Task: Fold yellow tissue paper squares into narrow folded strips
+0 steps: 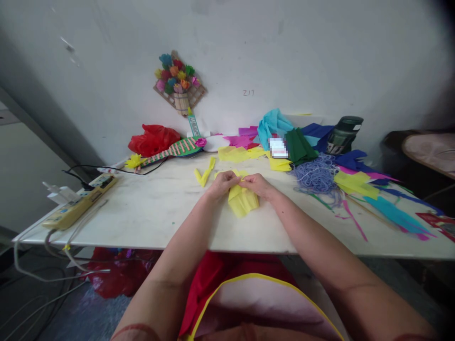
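Note:
A piece of thin yellow crepe paper [243, 201] is gathered between my two hands over the middle of the white table. My left hand [225, 182] pinches its upper left side, with the fingers closed. From the other side, my right hand [259, 183] grips the top of the same paper, and both thumbs meet there. The lower part of the paper fans out below my fingers. Just left of my hands lies a folded yellow paper strip [205, 173] in a V shape. Flat yellow sheets [232, 153] rest a little behind them.
Purple yarn [316, 174], a green bundle of paper [300, 146] and a dark jar [344, 135] stand to the right. At left are a power strip [80, 203] with cables and a red plastic bag [152, 139]. A paper-flower ornament [179, 83] hangs on the wall.

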Demonstrator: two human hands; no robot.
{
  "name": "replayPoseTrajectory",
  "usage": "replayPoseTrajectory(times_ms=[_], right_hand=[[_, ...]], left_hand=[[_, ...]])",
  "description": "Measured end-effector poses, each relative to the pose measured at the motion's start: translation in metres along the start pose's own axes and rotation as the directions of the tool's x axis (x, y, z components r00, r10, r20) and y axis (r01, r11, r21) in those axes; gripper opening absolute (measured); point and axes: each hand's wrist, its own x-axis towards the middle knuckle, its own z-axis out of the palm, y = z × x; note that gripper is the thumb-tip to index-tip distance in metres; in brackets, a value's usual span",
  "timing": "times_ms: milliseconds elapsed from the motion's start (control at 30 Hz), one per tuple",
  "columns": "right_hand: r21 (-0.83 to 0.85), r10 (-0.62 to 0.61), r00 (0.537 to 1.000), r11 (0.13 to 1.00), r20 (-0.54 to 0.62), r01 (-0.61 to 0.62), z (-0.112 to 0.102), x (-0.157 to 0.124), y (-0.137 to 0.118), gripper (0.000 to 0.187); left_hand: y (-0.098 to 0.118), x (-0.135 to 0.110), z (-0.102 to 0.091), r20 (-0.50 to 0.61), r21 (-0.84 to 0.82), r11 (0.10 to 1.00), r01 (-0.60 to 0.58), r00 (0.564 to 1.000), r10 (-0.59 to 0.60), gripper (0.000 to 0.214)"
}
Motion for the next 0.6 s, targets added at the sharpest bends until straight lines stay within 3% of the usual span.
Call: replayPoseTrajectory(times_ms=[233, 433, 600], right_hand=[[0.059, 0.01, 0.999, 0.998, 0.03, -0.012, -0.0015, -0.0023, -0.0024, 0.027], [0.099, 0.002, 0.999, 0.995, 0.053, -0.007, -0.0021, -0.003, -0.0013, 0.027], [0.119, 0.017, 0.999, 0.993, 0.038, -0.021, -0.0028, -0.0014, 0.0001, 0.029]], left_hand=[[-0.0074, 0.0029, -0.0013, 0.034, -0.095, 0.995, 0.038, 0.999, -0.035, 0.039], [-0.009, 0.0033, -0.0019, -0.019, -0.029, 0.999, 0.024, 1.0, -0.025, 0.042], [-0.007, 0.0026, -0.0013, -0.026, -0.138, 0.981, 0.138, 0.989, -0.143, 0.047]])
